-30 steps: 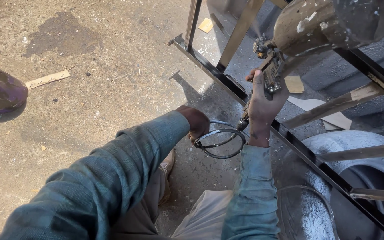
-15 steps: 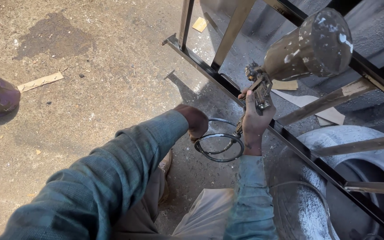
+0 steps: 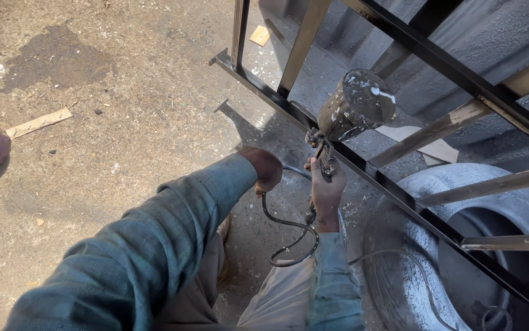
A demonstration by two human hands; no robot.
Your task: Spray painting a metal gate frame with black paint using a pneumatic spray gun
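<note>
The spray gun (image 3: 329,156) stands up in the right hand (image 3: 326,191), whose fingers are wrapped tight around its grip, and its paint-spattered metal cup (image 3: 357,104) tilts up and to the right, just in front of the black metal frame (image 3: 393,184). A dark hose (image 3: 283,224) runs from the base of the gun, loops down between the arms, and rises to the left hand (image 3: 266,168), which is closed around it. Both arms wear blue-green sleeves (image 3: 172,239). Beyond the frame lies a dusty grey tyre (image 3: 411,270) on the ground. The stained concrete floor (image 3: 111,135) to the left carries a small strip of wood (image 3: 39,122).
</note>
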